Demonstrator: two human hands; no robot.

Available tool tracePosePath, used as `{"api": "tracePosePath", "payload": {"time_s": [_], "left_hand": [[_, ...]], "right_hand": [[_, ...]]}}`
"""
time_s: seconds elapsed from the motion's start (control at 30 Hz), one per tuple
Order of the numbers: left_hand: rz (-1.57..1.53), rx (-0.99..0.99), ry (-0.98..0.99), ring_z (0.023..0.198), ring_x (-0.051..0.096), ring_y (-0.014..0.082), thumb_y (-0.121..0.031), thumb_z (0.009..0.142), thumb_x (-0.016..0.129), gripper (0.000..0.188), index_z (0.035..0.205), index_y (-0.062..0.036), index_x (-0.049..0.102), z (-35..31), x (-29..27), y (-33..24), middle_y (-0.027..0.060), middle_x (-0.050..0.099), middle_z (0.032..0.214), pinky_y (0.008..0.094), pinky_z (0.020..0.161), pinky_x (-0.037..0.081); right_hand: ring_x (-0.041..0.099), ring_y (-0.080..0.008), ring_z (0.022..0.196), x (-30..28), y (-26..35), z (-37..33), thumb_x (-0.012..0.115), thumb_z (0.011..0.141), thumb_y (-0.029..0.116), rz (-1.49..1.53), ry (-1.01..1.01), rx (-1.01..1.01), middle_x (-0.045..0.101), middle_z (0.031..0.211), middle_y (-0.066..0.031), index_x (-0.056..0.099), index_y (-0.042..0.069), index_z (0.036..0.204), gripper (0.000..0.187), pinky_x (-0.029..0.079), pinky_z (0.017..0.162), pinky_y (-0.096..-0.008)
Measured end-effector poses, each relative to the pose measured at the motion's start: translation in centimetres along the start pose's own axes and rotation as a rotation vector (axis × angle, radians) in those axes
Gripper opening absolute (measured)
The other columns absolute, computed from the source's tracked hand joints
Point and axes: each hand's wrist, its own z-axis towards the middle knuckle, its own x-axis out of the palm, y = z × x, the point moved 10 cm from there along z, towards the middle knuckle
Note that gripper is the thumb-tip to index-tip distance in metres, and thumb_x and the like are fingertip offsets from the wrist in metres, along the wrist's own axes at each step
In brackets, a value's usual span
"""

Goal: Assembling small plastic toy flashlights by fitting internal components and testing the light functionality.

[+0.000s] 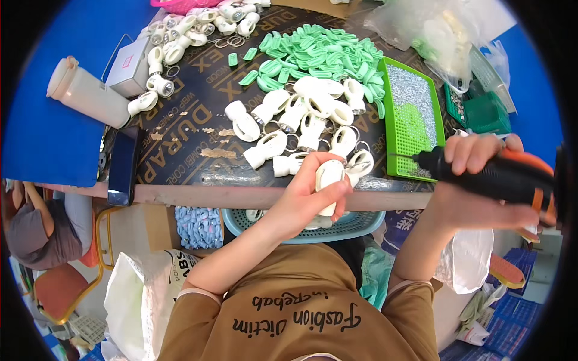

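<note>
My left hand [313, 195] is closed around a white keychain flashlight [330, 174] at the table's near edge. On the right, my right hand [472, 180] grips a black and orange electric screwdriver [497, 171], its thin bit pointing left over the green tray [415, 120]. Small silvery pieces, probably screws, lie in that tray. Just beyond my left hand is a pile of white keychain flashlights [313, 99], several with metal rings. Behind them spreads a heap of pale green plastic pieces [322, 51]. The screwdriver bit is apart from the flashlight I hold.
More white flashlights [174, 48] line the far left, beside a white box [129, 66] and a pale bottle [87, 93]. A phone [123, 165] lies at the left table edge. A blue basket [361, 227] sits below the table edge. Plastic bags [421, 27] lie far right.
</note>
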Motion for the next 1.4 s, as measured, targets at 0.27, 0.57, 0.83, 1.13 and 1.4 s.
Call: {"api": "tracePosePath", "payload": {"time_s": [0.27, 0.57, 0.83, 1.13, 1.4], "left_hand": [[0.148, 0.006, -0.051, 0.083, 0.055, 0.0153, -0.012, 0.093, 0.048, 0.049, 0.137, -0.0068, 0.029, -2.9, 0.8, -3.3, 0.0105, 0.053, 0.105, 0.0281, 0.074, 0.047], [0.195, -0.014, -0.150, 0.089, 0.060, 0.0177, -0.010, 0.087, 0.059, 0.042, 0.124, -0.0067, 0.040, -5.5, -1.6, -3.5, 0.0122, 0.058, 0.102, 0.0300, 0.077, 0.049], [0.428, -0.039, 0.001, 0.098, 0.055, 0.0193, -0.021, 0.077, 0.072, 0.055, 0.122, -0.0027, 0.047, -6.8, 0.6, -3.7, 0.0138, 0.059, 0.106, 0.0309, 0.084, 0.043], [0.243, 0.068, -0.119, 0.096, 0.052, 0.0124, 0.005, 0.078, 0.066, 0.038, 0.110, -0.0043, 0.047, -6.1, -0.4, -4.5, 0.0046, 0.053, 0.101, 0.0264, 0.083, 0.044], [0.572, 0.047, -0.187, 0.074, 0.061, 0.0149, -0.010, 0.084, 0.066, 0.027, 0.100, -0.0036, 0.045, -4.1, 1.2, -2.1, 0.0104, 0.061, 0.088, 0.0267, 0.060, 0.049]], "right_hand": [[0.046, -0.0199, 0.054, -8.8, -0.9, -0.4, 0.043, 0.074, 0.080, -0.341, -0.339, 0.110, 0.050, 0.062, -0.0075, 0.049, 0.003, 0.107, 0.083, 0.039, 0.055, -0.0335], [0.046, -0.0179, 0.055, -8.4, -3.0, -2.2, 0.046, 0.075, 0.077, -0.401, -0.305, 0.193, 0.049, 0.063, -0.0071, 0.046, 0.001, 0.111, 0.084, 0.040, 0.055, -0.0321], [0.048, -0.0192, 0.052, -8.0, -3.6, -2.3, 0.049, 0.075, 0.076, -0.472, -0.259, 0.180, 0.049, 0.061, -0.0079, 0.044, 0.000, 0.109, 0.084, 0.041, 0.054, -0.0318], [0.051, -0.0268, 0.111, -8.9, -0.8, -4.2, 0.060, 0.085, 0.047, -0.825, -0.297, 0.049, 0.050, 0.117, -0.0155, 0.036, -0.001, 0.128, 0.069, 0.039, 0.100, -0.0445], [0.054, -0.0313, 0.094, 7.0, -2.6, -13.7, 0.078, 0.067, 0.029, -1.030, 0.523, 0.094, 0.053, 0.109, -0.0138, 0.059, 0.010, 0.110, 0.050, 0.045, 0.078, -0.0400]]}}
